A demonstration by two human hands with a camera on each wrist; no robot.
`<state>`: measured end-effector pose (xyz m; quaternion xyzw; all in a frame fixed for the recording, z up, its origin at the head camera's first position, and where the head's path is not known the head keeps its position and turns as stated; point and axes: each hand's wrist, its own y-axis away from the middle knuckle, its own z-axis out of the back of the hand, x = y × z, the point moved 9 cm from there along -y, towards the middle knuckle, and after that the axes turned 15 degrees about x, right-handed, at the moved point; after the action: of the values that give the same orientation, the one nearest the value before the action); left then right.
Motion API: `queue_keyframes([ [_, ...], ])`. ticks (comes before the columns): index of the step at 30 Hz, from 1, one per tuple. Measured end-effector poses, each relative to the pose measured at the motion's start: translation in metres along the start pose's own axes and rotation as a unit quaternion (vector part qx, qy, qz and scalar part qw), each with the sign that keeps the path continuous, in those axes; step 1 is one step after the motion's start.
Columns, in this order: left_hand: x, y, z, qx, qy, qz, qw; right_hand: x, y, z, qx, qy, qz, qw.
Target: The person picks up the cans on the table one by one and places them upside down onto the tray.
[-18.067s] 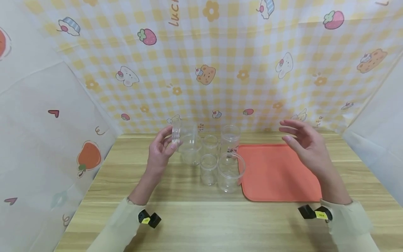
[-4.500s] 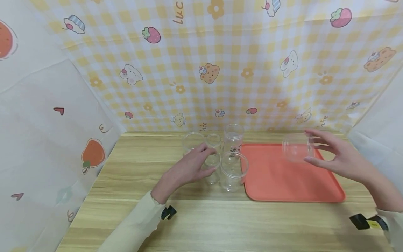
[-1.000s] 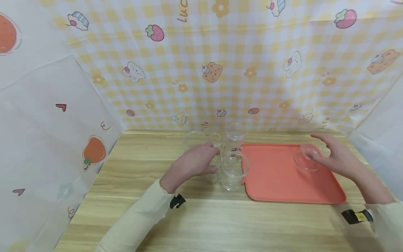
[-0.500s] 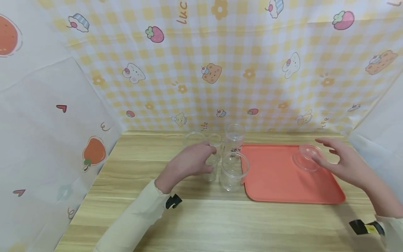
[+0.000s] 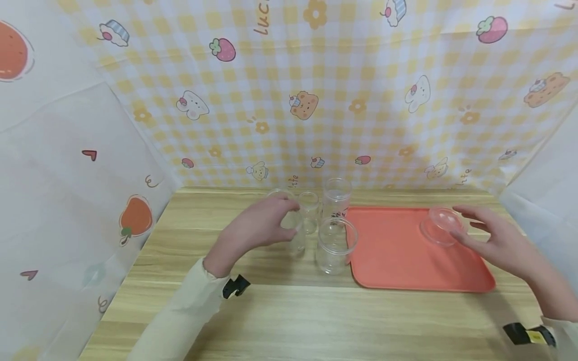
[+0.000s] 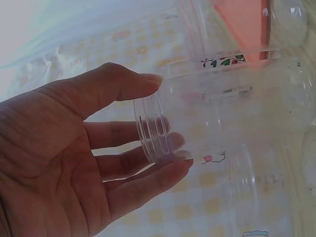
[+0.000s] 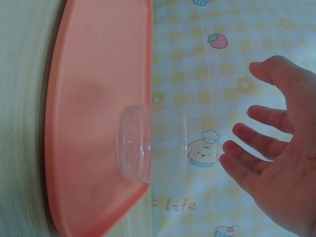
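My left hand (image 5: 259,223) grips a slim clear plastic jar (image 5: 297,244) from above. In the left wrist view, thumb and fingers close round the jar's threaded neck (image 6: 155,123), its mouth toward the palm. Over at the tray's right side, my right hand (image 5: 494,243) has its fingers spread and relaxed. Just left of it, a short wide clear jar (image 5: 442,228) sits upside down on the orange tray (image 5: 393,260). The right wrist view shows a gap between the fingertips and that short jar (image 7: 165,143).
Near the tray's left edge stand a wide clear jar (image 5: 334,253), a tall printed jar (image 5: 337,200) behind it, and another slim jar (image 5: 309,213). One more wide jar (image 5: 279,191) is mostly hidden behind my left hand. A patterned cloth (image 5: 356,65) backs the wooden table (image 5: 293,321).
The short wide jar went from my left hand to my right, then onto the tray, where the right hand let go. My left hand has since shifted left with the slim jar.
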<state>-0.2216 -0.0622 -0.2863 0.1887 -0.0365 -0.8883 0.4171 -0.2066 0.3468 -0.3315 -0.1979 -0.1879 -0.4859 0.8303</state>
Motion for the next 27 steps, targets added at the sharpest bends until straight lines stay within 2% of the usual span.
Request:
queue_keyframes([
  [8,-0.001,0.005,0.003,-0.008,0.001,-0.012,0.9999,-0.001,0.003,-0.001,-0.004,-0.023,-0.016,1.000],
  [21,0.004,0.014,0.015,-0.025,0.030,-0.011,0.9992,0.001,0.003,-0.001,-0.005,-0.048,-0.002,0.999],
  [27,0.006,0.020,0.022,-0.050,0.031,-0.024,0.9980,0.001,0.002,-0.002,0.000,-0.049,-0.008,0.999],
])
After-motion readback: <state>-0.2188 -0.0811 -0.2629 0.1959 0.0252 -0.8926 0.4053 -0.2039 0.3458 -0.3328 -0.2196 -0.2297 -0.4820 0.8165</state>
